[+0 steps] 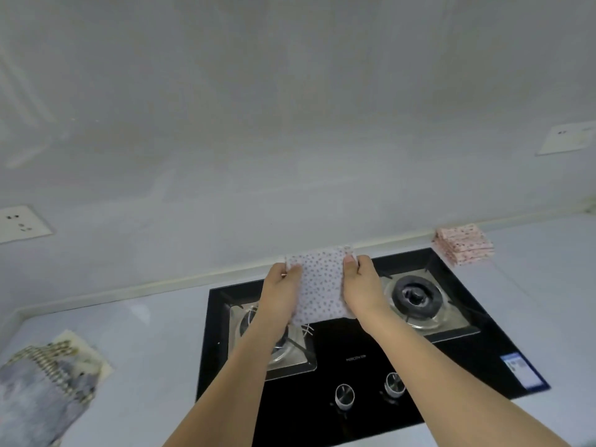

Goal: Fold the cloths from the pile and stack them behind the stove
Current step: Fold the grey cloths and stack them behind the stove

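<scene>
- Head view: both hands hold up a spotted cloth [319,285] above the black stove [361,356].
- Left hand [280,288] pinches its left edge; right hand [361,285] pinches its right edge.
- Folded pink cloths [464,246] sit stacked on the table [154,333], behind the stove's right corner.
- More cloths [48,382] lie far left.
</scene>
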`<action>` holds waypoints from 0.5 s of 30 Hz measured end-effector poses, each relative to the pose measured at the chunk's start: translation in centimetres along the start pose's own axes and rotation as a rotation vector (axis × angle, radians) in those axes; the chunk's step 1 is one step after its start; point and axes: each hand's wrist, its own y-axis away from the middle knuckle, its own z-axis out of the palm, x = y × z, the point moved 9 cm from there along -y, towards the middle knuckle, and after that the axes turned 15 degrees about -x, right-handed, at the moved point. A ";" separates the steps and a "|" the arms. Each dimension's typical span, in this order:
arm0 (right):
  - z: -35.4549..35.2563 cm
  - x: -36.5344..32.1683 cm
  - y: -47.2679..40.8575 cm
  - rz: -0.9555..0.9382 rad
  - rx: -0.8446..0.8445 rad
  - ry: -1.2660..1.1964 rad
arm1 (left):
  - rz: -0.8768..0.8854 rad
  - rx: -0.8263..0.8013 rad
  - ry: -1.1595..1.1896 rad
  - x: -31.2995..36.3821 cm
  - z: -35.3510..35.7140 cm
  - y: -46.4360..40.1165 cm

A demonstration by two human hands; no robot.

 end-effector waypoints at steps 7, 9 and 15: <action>-8.4 4.4 -4.9 0.080 -0.009 -0.031 | -0.034 -0.057 0.139 -0.1 8.5 -5.9; -11.5 6.0 -5.9 0.103 -0.012 -0.024 | -0.074 -0.072 0.105 -0.4 11.3 -8.1; -22.5 11.8 -9.1 0.210 -0.033 -0.086 | -0.153 -0.107 0.085 -1.0 22.8 -12.9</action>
